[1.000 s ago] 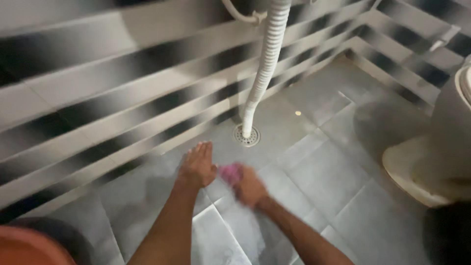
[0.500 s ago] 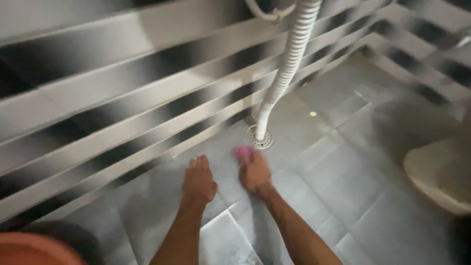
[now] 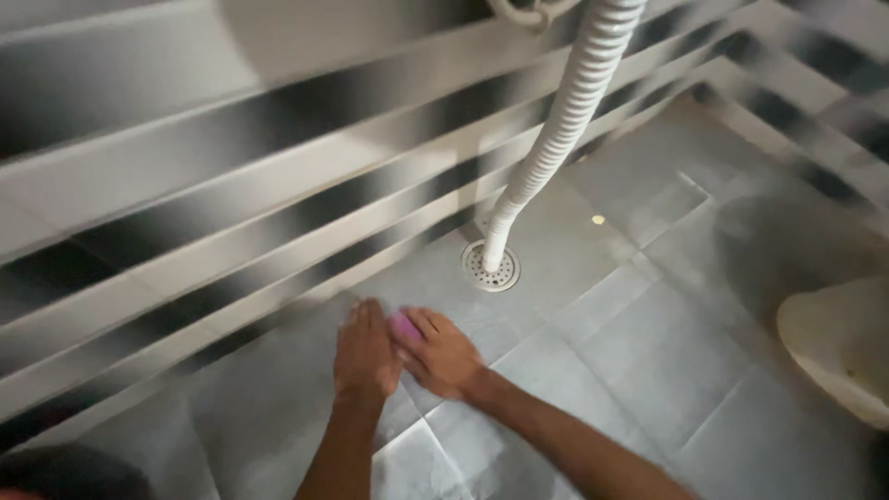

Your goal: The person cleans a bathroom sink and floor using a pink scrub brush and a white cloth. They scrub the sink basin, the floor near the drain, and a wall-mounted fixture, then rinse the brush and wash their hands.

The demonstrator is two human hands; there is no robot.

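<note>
Both hands are seen low over the grey tiled floor (image 3: pixel 648 370), side by side and touching. The right hand (image 3: pixel 443 356) is pressed down on a small pink scrubber (image 3: pixel 404 326), its fingers laid together over it; only a sliver of pink is visible between the two hands. The left hand (image 3: pixel 365 352) is placed flat on the tile just beside it, fingers together and stretched out, nothing held. The floor under the hands is seen to be wet. A round metal drain (image 3: pixel 491 267) is located near, beyond the fingertips. A white ribbed hose (image 3: pixel 565 130) is hung into that drain. A striped tiled wall (image 3: pixel 231 185) is observed behind; it is blurred. A pale toilet (image 3: pixel 838 338) is partly shown, well apart at the right edge.
</note>
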